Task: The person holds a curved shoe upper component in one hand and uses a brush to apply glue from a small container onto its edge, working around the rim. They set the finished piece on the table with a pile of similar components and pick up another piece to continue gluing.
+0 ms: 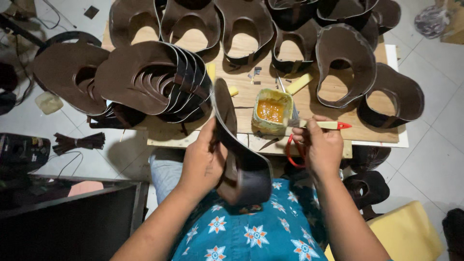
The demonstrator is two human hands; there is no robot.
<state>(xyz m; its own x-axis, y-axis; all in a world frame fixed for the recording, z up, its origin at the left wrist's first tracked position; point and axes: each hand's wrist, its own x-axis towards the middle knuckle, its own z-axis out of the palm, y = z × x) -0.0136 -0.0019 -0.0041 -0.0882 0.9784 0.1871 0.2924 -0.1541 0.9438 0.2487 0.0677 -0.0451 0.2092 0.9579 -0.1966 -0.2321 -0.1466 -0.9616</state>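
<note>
Fingers grip leather piece (241,159) and brush (319,125) — wooden board (251,92), tiled floor (430,145).

**Browns, Amber and a Starred Blue**

The leather pieces (145,77) were dark brown. The pot (272,112) held amber-orange glue. The brush (323,125) had a pale yellow handle tipped red. The shirt (251,232) was teal with white, orange-centred stars.
</note>
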